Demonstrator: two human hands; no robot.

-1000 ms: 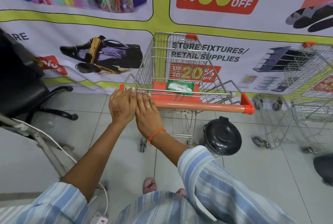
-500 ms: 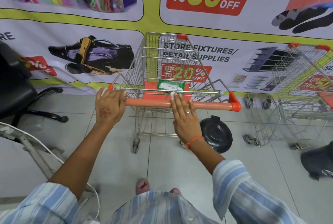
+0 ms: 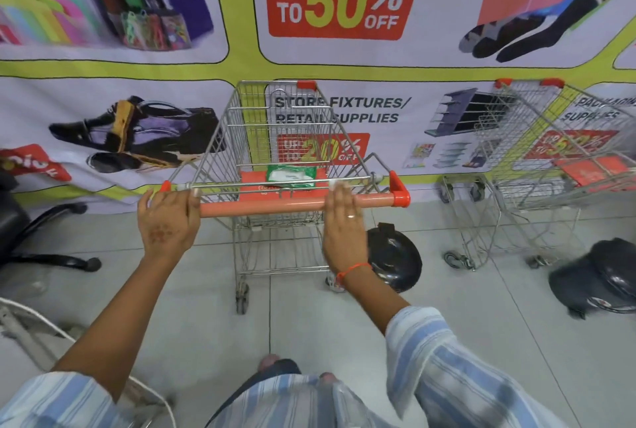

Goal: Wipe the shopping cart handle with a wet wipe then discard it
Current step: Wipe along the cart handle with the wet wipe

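in the head view, the orange cart handle (image 3: 289, 204) is being held at both sides. the left hand (image 3: 167, 221) is being wrapped over the left end of the bar, fingers curled around it, probably so that the shopping cart (image 3: 285, 138) is being kept from rolling on the smooth floor. the right hand (image 3: 343, 221) is being laid flat over the right part of the bar, fingers together and stretched forward; a small white bit is being seen at the fingertips (image 3: 339, 187), and this is judged to be the wet wipe (image 3: 334, 183), pressed under the palm against the handle so that it can be drawn along. most of the wipe is being hidden by the hand. a green pack of wipes (image 3: 292, 176) is being kept on the orange seat flap inside the cart, just beyond the handle. a black bin (image 3: 395, 257) is standing on the floor just beside the cart, near the right wrist, likely for the discarding that is not yet done.
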